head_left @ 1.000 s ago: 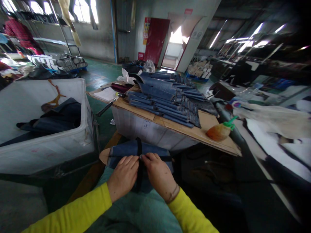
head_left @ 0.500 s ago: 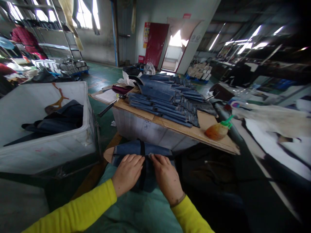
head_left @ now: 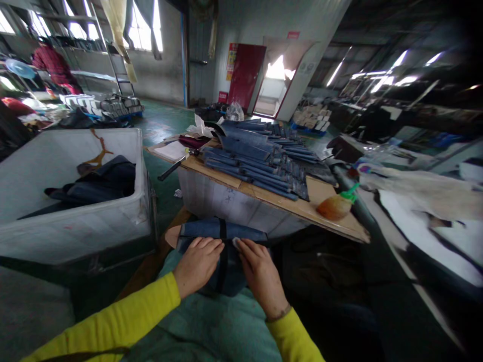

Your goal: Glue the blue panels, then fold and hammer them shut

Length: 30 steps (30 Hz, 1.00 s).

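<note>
A blue, denim-like folded piece (head_left: 241, 230) lies across my lap, with a dark strap (head_left: 223, 229) running down its middle. My left hand (head_left: 199, 261) is closed on the near edge of its fold, left of the strap, fingers side by side and thumb hidden. On the strap's other side, my right hand (head_left: 260, 271) grips the same edge with bent fingers. A small whitish bit (head_left: 236, 243) shows at its index fingertip; whether it is worn or held is unclear. A tan, rounded end (head_left: 173, 236) sticks out at the piece's left.
Ahead, stacked blue pieces (head_left: 252, 171) lie on a cardboard-topped bin (head_left: 241, 201), beside an orange-brown bottle with a green spout (head_left: 335, 206) and a black-handled tool (head_left: 171, 168). A white tub (head_left: 75, 221) with dark pieces stands left. A person in red plaid (head_left: 53, 63) is far left.
The view has shifted slightly, so the surroundings sit a little further right and lower. Both hands stay on the fold's edge with almost the same grip.
</note>
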Motion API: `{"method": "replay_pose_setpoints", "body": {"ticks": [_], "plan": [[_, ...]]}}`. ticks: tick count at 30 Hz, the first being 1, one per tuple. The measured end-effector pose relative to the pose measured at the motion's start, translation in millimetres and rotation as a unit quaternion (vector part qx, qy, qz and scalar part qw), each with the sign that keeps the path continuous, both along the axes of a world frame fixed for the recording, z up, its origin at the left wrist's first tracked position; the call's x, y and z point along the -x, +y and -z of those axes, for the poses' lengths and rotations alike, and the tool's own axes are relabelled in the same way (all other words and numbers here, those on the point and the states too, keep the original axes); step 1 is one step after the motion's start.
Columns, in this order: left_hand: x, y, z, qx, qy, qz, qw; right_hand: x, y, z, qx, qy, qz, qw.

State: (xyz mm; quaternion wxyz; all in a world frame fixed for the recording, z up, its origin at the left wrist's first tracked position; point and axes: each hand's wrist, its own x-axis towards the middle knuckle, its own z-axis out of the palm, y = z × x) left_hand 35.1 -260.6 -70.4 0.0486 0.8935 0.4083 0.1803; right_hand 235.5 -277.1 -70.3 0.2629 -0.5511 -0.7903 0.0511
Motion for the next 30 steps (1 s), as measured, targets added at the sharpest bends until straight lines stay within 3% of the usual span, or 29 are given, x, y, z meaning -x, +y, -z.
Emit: {"method": "replay_pose_setpoints", "body": {"ticks": [3, 7, 15, 30], "plan": [[7, -2, -0.1, 0.002, -0.004, -0.007, 1.0, 23, 1, -6.3, 0.01, 0.003, -0.043, 0.999], [15, -4, -1.0, 0.0, -0.006, -0.03, 1.0, 36, 5, -13.6, 0.002, -0.03, -0.049, 0.998], [33, -3, 1.1, 0.012, -0.015, -0.042, 0.999, 59, 10, 1.7, 0.019, -0.08, -0.05, 0.995], [84, -3, 9.8, -0.013, -0.014, -0.1, 0.995, 109, 25, -3.7, 0.058, -0.079, -0.114, 0.989]]}}
